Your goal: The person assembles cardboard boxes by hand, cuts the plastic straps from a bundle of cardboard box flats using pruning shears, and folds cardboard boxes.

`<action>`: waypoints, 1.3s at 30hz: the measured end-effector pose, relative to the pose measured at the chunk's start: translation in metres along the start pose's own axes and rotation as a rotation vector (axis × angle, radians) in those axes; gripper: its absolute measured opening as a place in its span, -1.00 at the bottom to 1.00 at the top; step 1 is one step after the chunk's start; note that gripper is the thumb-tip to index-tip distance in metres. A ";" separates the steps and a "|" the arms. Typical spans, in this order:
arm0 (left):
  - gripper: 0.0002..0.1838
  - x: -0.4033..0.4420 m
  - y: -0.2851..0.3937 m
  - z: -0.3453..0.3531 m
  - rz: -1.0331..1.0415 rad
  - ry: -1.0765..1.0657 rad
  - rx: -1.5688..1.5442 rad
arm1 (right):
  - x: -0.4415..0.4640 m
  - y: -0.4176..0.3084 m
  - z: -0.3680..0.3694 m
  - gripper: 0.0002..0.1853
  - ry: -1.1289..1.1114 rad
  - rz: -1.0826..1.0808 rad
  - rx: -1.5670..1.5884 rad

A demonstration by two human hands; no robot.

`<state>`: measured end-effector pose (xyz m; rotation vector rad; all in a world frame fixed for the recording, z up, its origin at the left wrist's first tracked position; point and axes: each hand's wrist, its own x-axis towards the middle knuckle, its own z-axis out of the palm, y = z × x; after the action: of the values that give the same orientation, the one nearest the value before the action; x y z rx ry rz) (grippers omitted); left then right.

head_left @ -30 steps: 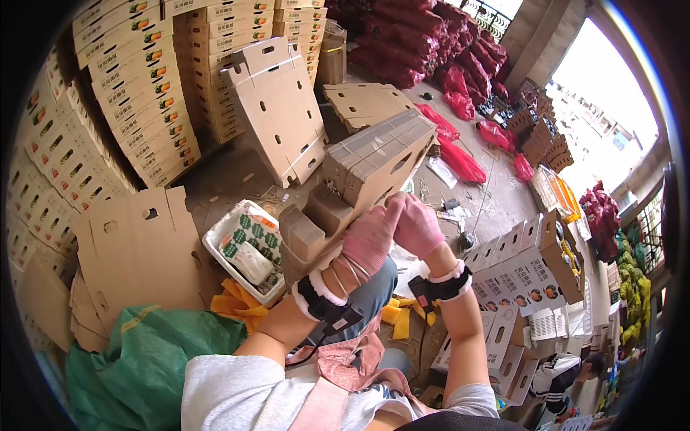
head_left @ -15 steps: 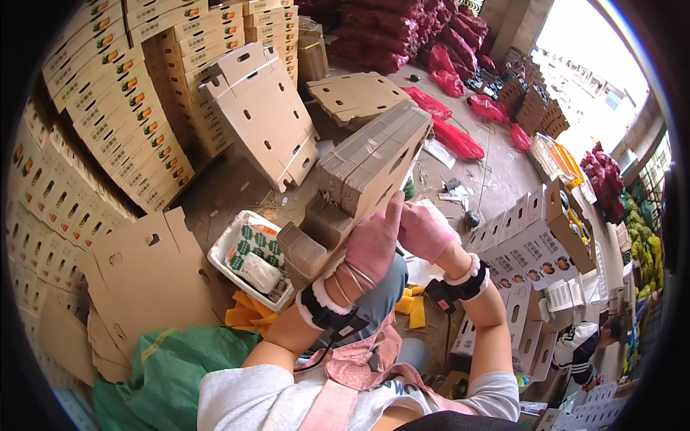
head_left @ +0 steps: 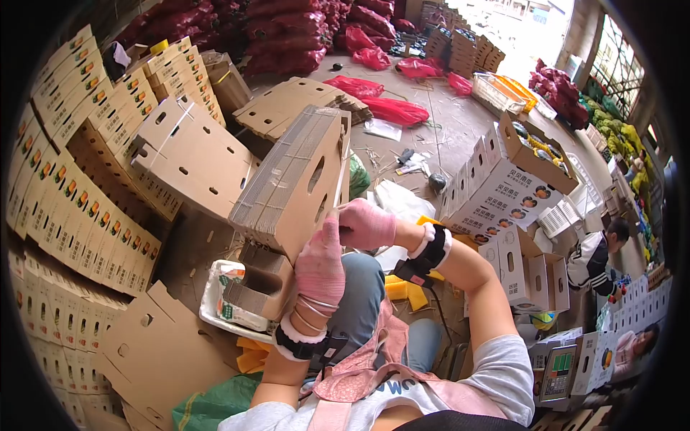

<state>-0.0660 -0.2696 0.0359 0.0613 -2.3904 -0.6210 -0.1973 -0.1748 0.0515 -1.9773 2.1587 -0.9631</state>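
Note:
A thick bundle of flat cardboard box blanks [head_left: 287, 179] stands on edge, tilted, before my knees, with thin straps across its top. My left hand [head_left: 320, 266], in a pink glove, is closed at the bundle's near right edge. Just right of it my right hand [head_left: 366, 223], also pink-gloved, is closed with its fingertips close to the left ones. What the fingers pinch is too small to make out. A folded lower part of the cardboard [head_left: 260, 280] sits below the bundle, partly over a white tub [head_left: 215, 320] with green-and-white packets.
Stacked printed cartons [head_left: 93, 230] line the left side. Flat cardboard [head_left: 194, 154] leans behind the bundle. White printed boxes [head_left: 496, 190] stand at the right, near a scale [head_left: 559, 372]. Two people [head_left: 596, 262] [head_left: 636, 345] are at the far right. Red net sacks [head_left: 284, 36] are piled behind.
The view has swung right and tilted, so the bundle shows more upright and further left. Both hands stay close together by its edge. The scale and a second person have come into view.

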 end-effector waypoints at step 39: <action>-0.90 0.003 0.004 0.007 -0.161 -0.167 0.375 | -0.009 0.013 0.049 -0.90 0.683 0.467 1.510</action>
<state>-0.0723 -0.2641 0.0352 0.3791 -2.6543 -0.2487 -0.1853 -0.1864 0.0022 -0.4255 1.0343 -2.2732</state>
